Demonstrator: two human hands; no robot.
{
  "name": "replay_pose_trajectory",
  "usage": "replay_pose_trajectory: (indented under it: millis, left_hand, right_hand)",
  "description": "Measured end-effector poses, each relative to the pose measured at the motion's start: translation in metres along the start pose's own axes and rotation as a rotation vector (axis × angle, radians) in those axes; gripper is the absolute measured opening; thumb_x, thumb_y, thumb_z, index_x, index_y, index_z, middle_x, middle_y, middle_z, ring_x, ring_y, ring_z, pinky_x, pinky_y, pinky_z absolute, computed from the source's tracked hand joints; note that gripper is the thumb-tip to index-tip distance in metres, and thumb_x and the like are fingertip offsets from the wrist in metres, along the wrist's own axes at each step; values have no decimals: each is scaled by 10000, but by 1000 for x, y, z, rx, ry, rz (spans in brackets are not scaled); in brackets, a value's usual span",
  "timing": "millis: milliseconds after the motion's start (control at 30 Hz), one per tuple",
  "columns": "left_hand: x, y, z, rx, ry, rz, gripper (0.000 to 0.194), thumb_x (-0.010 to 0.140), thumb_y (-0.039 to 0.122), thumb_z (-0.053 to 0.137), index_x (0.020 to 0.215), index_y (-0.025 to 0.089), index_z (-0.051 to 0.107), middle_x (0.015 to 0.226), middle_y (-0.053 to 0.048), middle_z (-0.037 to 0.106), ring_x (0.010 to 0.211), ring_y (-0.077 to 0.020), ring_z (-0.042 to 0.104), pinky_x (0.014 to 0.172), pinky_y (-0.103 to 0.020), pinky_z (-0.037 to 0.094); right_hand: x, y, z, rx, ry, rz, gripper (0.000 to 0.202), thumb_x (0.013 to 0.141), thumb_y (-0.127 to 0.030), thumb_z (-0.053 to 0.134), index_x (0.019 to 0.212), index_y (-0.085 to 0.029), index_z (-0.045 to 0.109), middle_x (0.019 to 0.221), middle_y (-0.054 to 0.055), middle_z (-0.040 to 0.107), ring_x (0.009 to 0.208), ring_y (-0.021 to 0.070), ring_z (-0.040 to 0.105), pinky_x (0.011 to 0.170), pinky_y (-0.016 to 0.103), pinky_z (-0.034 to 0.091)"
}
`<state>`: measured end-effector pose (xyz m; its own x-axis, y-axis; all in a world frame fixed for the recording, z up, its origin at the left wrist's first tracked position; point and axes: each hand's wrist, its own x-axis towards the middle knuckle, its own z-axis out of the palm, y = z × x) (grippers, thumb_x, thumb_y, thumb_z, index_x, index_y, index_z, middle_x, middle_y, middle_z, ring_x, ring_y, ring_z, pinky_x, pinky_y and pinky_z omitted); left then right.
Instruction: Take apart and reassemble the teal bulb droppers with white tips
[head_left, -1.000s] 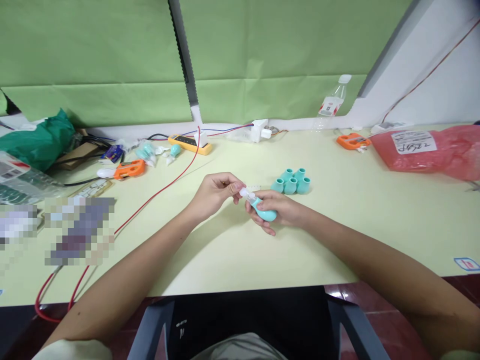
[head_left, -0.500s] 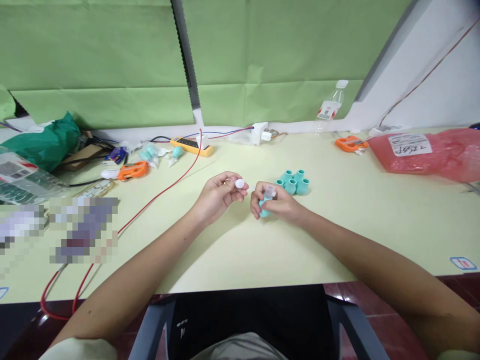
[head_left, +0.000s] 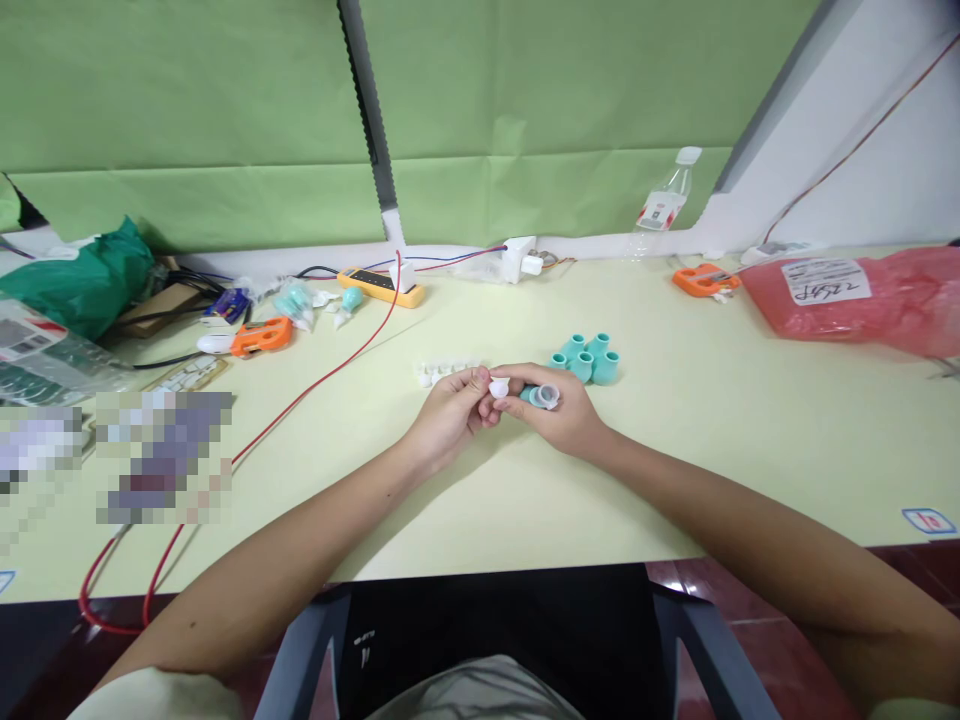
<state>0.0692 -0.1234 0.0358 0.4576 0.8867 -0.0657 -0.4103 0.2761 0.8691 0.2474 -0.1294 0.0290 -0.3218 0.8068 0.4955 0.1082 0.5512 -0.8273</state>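
Observation:
Between the thumb and fingers of my left hand (head_left: 450, 418) is a small white round cap (head_left: 499, 387). My right hand (head_left: 564, 408) is closed around a teal tubular piece (head_left: 531, 395) that has a clear plastic collar (head_left: 548, 397) at its open end, pointing right. The fingertips of both hands meet at the white cap, so I cannot tell which fingers bear it. Just behind my right hand, several teal cup-like pieces (head_left: 583, 366) stand grouped on the table. Beyond my left hand lies a row of small white parts (head_left: 453, 372), partly hidden by it.
A red cable (head_left: 315, 385) runs down the left side of the table (head_left: 465, 530). At the back are a yellow power strip (head_left: 382, 287) and a clear bottle (head_left: 667, 200). A red plastic bag (head_left: 847, 300) lies right, a green bag (head_left: 97, 275) left, near an orange tool (head_left: 262, 337).
My hands have come together. The left moved slightly right with the white cap. My right hand turned, so the teal piece's collar now faces right. The row of white parts has come into sight.

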Motion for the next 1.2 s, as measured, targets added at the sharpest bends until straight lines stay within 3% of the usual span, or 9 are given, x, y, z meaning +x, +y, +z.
replay_pose_trajectory:
  millis: [133, 267, 400, 467, 533, 633, 733, 867, 1200]
  left_hand:
    - [-2, -4, 6, -44, -11, -12, 448, 817, 558, 776, 712, 166, 585, 567, 48, 407, 539, -81, 460, 542, -220, 395]
    - [-3, -5, 6, 226, 53, -25, 448, 888, 596, 661, 715, 194, 568, 597, 12, 494, 498, -100, 436, 489, -259, 314]
    - [-5, -3, 2, 580, 254, 334, 199, 942, 436, 628, 913, 240, 626, 791, -13, 605, 659, -137, 542, 616, -292, 426]
    - [-6, -3, 1, 754, 241, 562, 127, 940, 346, 637, 1035, 262, 626, 937, -37, 616, 828, -164, 586, 749, -321, 476]
    - [-7, -4, 0, 884, 189, 742, 202, 929, 293, 648, 1123, 273, 598, 1052, -64, 594, 922, -185, 587, 798, -347, 488]
    - [-7, -7, -1, 945, 126, 878, 338, 919, 253, 655, 1223, 290, 512, 1153, -96, 558, 1018, -211, 590, 784, -360, 506]
    - [-5, -9, -2, 1000, 92, 895, 361, 941, 225, 623, 1254, 299, 459, 1150, -96, 553, 1062, -217, 592, 774, -354, 512]
    - [-2, -10, -4, 1018, 112, 859, 316, 960, 209, 601, 1231, 288, 459, 1141, -80, 543, 976, -187, 620, 763, -343, 514]
    - [2, -8, -11, 971, 34, 743, 328, 941, 104, 577, 1211, 240, 450, 1072, -42, 563, 888, -130, 599, 758, -283, 510]
  right_hand:
    - [2, -5, 0, -149, 31, -63, 179, 918, -369, 714, 1071, -282, 746, 857, 37, 693, 815, 221, 656, 799, 399, 522]
    - [3, -5, -1, -179, 106, -52, 109, 902, -350, 715, 955, -255, 714, 869, 39, 688, 810, 216, 642, 792, 391, 522]
    - [3, -1, -1, -104, 142, 46, 134, 889, -317, 697, 985, -230, 664, 990, 61, 724, 884, 222, 671, 794, 373, 534]
    - [2, 1, -2, -95, 131, 82, 143, 882, -310, 695, 987, -225, 647, 969, 55, 730, 854, 214, 675, 765, 355, 530]
    - [2, 3, -3, -119, 130, 79, 130, 879, -300, 692, 964, -225, 628, 889, 34, 719, 787, 196, 663, 725, 336, 516]
    - [2, 6, -5, -208, 87, 14, 87, 887, -276, 670, 938, -233, 615, 818, 7, 689, 725, 177, 629, 688, 320, 492]
    - [2, 8, -7, -297, 30, -64, 44, 903, -258, 645, 929, -235, 617, 812, 7, 674, 716, 174, 610, 673, 317, 476]
    - [2, 11, -9, -349, 29, -131, 47, 932, -265, 645, 927, -227, 617, 833, 26, 682, 734, 181, 619, 676, 322, 472]
    - [2, 19, -8, -385, 13, -360, 20, 968, -219, 645, 976, -210, 660, 852, 46, 719, 756, 182, 656, 685, 322, 498]
